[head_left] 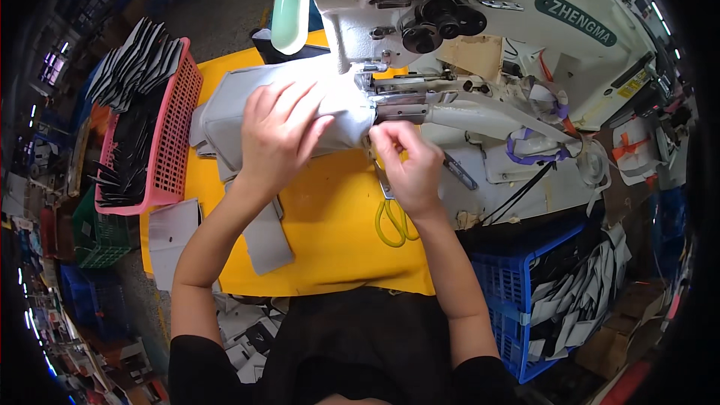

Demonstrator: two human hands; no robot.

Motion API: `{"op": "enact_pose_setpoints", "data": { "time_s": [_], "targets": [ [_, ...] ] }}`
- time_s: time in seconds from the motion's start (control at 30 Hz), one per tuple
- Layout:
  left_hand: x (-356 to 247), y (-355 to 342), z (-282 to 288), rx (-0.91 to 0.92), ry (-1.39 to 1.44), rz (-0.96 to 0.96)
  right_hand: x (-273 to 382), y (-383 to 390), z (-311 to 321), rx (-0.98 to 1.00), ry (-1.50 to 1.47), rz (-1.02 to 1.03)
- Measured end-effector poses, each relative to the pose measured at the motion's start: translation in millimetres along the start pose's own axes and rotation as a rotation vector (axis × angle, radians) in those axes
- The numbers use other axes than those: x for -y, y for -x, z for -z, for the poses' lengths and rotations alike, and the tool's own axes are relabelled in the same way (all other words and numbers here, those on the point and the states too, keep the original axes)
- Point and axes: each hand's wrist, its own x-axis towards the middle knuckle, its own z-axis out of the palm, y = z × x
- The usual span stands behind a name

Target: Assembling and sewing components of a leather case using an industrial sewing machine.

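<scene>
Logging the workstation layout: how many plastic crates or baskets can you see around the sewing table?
3: a pink basket left of the yellow table, a green crate below it, a blue crate at lower right. Others may be hidden in the dark rim.

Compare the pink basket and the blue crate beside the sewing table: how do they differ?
The pink basket sits at the person's left, level with the yellow table top; the blue crate sits lower, at the right. The pink basket holds mostly dark pieces standing on edge; the blue crate holds mixed dark and pale pieces lying loose. Both are perforated plastic bins filled with cut pieces.
</scene>
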Motion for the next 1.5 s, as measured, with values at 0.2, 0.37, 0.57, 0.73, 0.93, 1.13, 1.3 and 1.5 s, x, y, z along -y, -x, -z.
{"op": "enact_pose_setpoints", "data": {
  "time_s": [0.2, 0.37, 0.57, 0.73, 0.93, 1.13, 1.3, 1.5],
  "targets": [
    [17.4, 5.7, -5.4, -0.019, -0.08, -0.108, -19.4, 11.9, -9.3, 0.269, 0.396, 0.122],
    [14.8, -10.1, 5.9, 0.017, -0.142, -0.205, -20.0, 15.4, -32.5, 0.292, 0.486, 0.066],
    [8.1, -22.5, 19.3, 0.071, -0.243, -0.299, -31.1, 13.5, -50.6, 0.255, 0.203, 0.027],
    [6.8, -28.4, 19.0, 0.071, -0.237, -0.291, -48.8, 18.4, -61.1, 0.226, -0.079, -0.013],
    [20.3, -36.3, 7.2, -0.037, -0.187, -0.266, -52.2, 18.8, -63.7, 0.249, -0.213, -0.092],
    [14.9, -37.6, 14.1, 0.072, -0.16, -0.147, -48.1, 20.7, -55.6, 0.251, -0.319, -0.22],
    [17.0, -35.5, 11.4, 0.062, -0.145, -0.114, -32.2, 21.8, -46.0, 0.236, -0.393, -0.23],
    [27.2, -29.5, 6.2, 0.158, -0.041, 0.004, -10.8, 16.7, -32.5, 0.257, -0.413, -0.318]
  ]
}}
